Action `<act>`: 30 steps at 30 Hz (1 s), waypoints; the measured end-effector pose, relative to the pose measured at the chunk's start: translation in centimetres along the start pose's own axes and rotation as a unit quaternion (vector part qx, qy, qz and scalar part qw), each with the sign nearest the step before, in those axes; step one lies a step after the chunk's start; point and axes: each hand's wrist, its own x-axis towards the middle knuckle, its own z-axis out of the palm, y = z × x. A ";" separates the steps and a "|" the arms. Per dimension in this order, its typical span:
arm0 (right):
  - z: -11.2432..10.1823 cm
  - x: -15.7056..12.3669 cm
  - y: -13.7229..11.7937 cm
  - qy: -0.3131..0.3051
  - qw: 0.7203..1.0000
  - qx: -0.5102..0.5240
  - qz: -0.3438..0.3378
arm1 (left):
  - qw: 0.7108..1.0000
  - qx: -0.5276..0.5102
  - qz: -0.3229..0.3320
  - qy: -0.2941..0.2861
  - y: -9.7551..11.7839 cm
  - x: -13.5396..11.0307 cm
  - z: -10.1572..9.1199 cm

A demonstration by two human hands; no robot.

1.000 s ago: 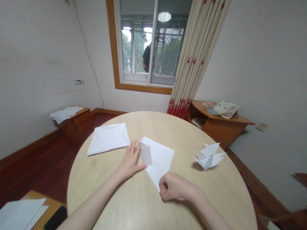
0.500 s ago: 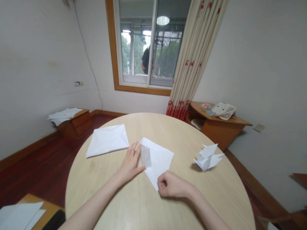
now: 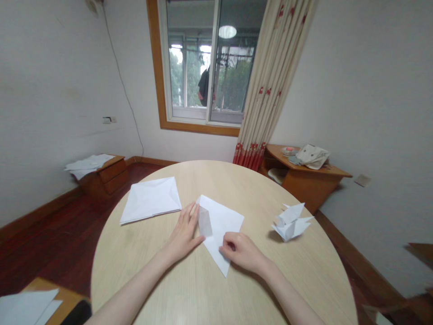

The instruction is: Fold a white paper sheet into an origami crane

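A folded sheet of white paper (image 3: 223, 217) lies on the round wooden table (image 3: 189, 289), one corner pointing toward me. Along its left edge there is a greyish folded flap. My left hand (image 3: 184, 232) rests flat at that edge, fingers spread, with the thumb and fingertips touching the paper. Curled into a loose fist, my right hand (image 3: 241, 250) presses on the lower right part of the sheet; nothing shows inside its fingers. To the right stand folded paper cranes (image 3: 289, 225), close together.
A stack of white paper (image 3: 152, 198) sits at the table's left. Beyond the table are a low drawer cabinet (image 3: 113, 174) with papers and a corner shelf (image 3: 311, 185) with a cloth bag (image 3: 311, 155). More sheets (image 3: 27, 307) lie on a surface at lower left.
My right fist has slid up along the paper, away from the near corner, which now shows. My left hand stays on the left edge. The whole view has shifted slightly.
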 end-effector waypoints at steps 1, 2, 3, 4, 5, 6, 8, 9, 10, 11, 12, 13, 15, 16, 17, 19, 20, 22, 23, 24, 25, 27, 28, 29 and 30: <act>0.0 0.0 0.1 0.014 1.000 -0.013 -0.017 | 1.000 -0.005 -0.001 0.000 0.1 0.0 0.0; 0.1 0.1 0.1 0.028 0.999 -0.026 -0.036 | 1.000 -0.009 -0.002 -0.001 0.1 0.0 -0.1; 0.1 0.1 0.2 0.043 0.997 -0.040 -0.053 | 1.000 -0.012 -0.002 -0.001 0.2 0.0 -0.1; 0.2 0.1 0.3 0.056 0.995 -0.052 -0.068 | 1.000 -0.014 -0.002 -0.002 0.2 0.0 -0.2; 0.3 0.2 0.3 0.067 0.992 -0.065 -0.079 | 1.000 -0.016 -0.001 -0.001 0.3 0.0 -0.3; 0.4 0.2 0.4 0.076 0.990 -0.077 -0.086 | 1.000 -0.018 0.001 0.002 0.4 0.0 -0.4; 0.6 0.3 0.4 0.087 0.987 -0.095 -0.094 | 1.000 -0.022 0.005 0.010 0.5 0.0 -0.5; 0.7 0.3 0.5 0.089 0.986 -0.099 -0.097 | 1.000 -0.024 0.007 0.017 0.6 0.0 -0.6; 0.9 0.3 0.5 0.090 0.986 -0.100 -0.100 | 0.999 -0.024 0.010 0.024 0.7 0.0 -0.7; 1.0 0.3 0.5 0.090 0.986 -0.098 -0.102 | 0.999 -0.023 0.014 0.034 0.8 0.0 -0.8; 1.2 0.3 0.6 0.090 0.986 -0.094 -0.105 | 0.999 -0.019 0.019 0.045 1.0 0.0 -1.0; 1.3 0.3 0.6 0.090 0.986 -0.090 -0.107 | 0.998 -0.014 0.026 0.057 1.2 0.0 -1.1; 1.5 0.3 0.7 0.089 0.986 -0.082 -0.111 | 0.996 0.006 0.038 0.081 1.6 -0.1 -1.5; 1.7 0.3 0.8 0.088 0.987 -0.079 -0.112 | 0.995 0.019 0.048 0.091 1.9 -0.1 -1.7; 1.8 0.3 0.9 0.087 0.987 -0.079 -0.112 | 0.993 0.032 0.059 0.096 2.1 -0.1 -1.9; 2.0 0.3 1.2 0.088 0.987 -0.081 -0.109 | 0.990 0.050 0.081 0.102 2.4 -0.1 -2.3; 2.1 0.4 1.3 0.090 0.987 -0.083 -0.107 | 0.989 0.054 0.093 0.100 2.5 -0.1 -2.4; 2.3 0.5 1.6 0.093 0.986 -0.088 -0.104 | 0.987 0.050 0.120 0.091 2.6 0.0 -2.6; 2.4 0.5 1.8 0.095 0.986 -0.089 -0.103 | 0.987 0.043 0.133 0.083 2.7 0.0 -2.6; 2.4 0.6 1.8 0.096 0.986 -0.090 -0.103 | 0.986 0.034 0.143 0.075 2.7 0.0 -2.6; 2.4 0.6 1.9 0.097 0.986 -0.090 -0.103 | 0.986 0.025 0.150 0.065 2.7 0.0 -2.5; 2.3 0.6 1.9 0.095 0.986 -0.093 -0.103 | 0.987 0.011 0.154 0.045 2.8 -0.1 -2.2; 2.3 0.6 1.9 0.093 0.986 -0.094 -0.103 | 0.988 0.010 0.152 0.035 2.8 -0.1 -2.1; 2.2 0.6 1.9 0.091 0.986 -0.096 -0.103 | 0.989 0.011 0.148 0.023 2.9 -0.2 -2.0; 2.2 0.5 1.9 0.088 0.986 -0.099 -0.104 | 0.990 0.017 0.141 0.011 3.0 -0.2 -2.0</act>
